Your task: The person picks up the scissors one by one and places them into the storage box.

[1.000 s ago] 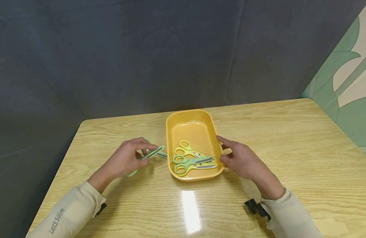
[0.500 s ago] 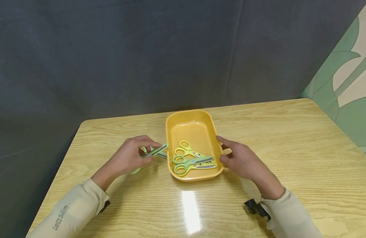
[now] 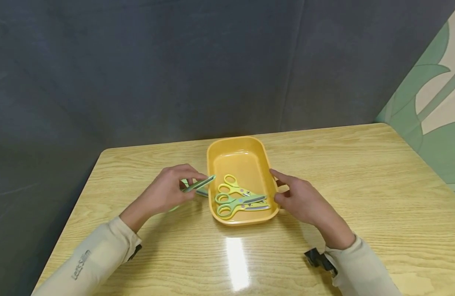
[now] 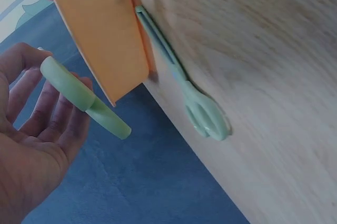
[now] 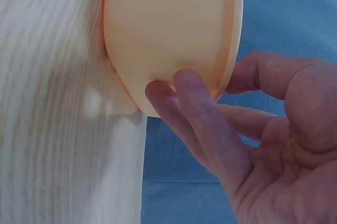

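Observation:
My left hand (image 3: 172, 187) pinches a pair of green scissors (image 3: 199, 184) above the table, blades pointing at the tray's left rim. In the left wrist view, the handle end (image 4: 73, 89) of these scissors shows beyond the fingers. Below it, another pair of green scissors (image 4: 202, 110) lies on the table, tip near the tray; the hand partly hides it in the head view. The yellow-orange tray (image 3: 240, 160) holds yellow scissors (image 3: 233, 188) and green scissors (image 3: 227, 201), overlapping at its near end. My right hand (image 3: 299, 199) holds the tray's right side, fingers against the outer wall (image 5: 168, 29).
The wooden table (image 3: 342, 172) extends to both sides of the tray. A dark cloth (image 3: 212, 70) hangs behind its far edge. At the right stands a wall with a green leaf pattern (image 3: 431, 107). A bright reflection lies on the tabletop near the tray.
My left hand has moved right and slightly away from me, bringing the held green scissors' tips to the tray's left rim. The right hand and the tray stay in place.

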A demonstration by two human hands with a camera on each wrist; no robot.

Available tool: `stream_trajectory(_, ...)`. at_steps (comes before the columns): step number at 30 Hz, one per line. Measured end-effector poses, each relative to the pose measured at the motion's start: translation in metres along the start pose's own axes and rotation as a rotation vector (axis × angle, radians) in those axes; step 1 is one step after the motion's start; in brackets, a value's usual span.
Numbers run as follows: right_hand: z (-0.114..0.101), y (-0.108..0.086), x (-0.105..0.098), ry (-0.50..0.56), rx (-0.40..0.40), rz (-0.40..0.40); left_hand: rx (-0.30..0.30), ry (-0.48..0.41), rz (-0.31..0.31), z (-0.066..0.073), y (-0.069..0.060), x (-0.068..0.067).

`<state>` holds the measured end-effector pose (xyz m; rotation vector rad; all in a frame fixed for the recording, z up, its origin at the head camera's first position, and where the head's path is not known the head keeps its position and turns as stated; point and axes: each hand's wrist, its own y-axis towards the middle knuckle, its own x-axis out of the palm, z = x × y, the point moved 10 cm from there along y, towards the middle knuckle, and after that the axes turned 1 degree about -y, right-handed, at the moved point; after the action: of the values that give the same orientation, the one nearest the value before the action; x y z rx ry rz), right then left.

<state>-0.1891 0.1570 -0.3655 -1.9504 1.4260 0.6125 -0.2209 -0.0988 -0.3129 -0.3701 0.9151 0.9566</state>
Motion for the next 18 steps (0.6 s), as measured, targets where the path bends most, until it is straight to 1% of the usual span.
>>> stream_trajectory(10,0.001,0.000,0.000,-0.001,0.003,-0.001,0.019,-0.005,-0.020,0.017,0.014,0.003)
stream_trajectory(18,0.000,0.000,0.001,0.003,0.012,-0.009,0.028,0.010,-0.025,0.025,0.022,0.007)
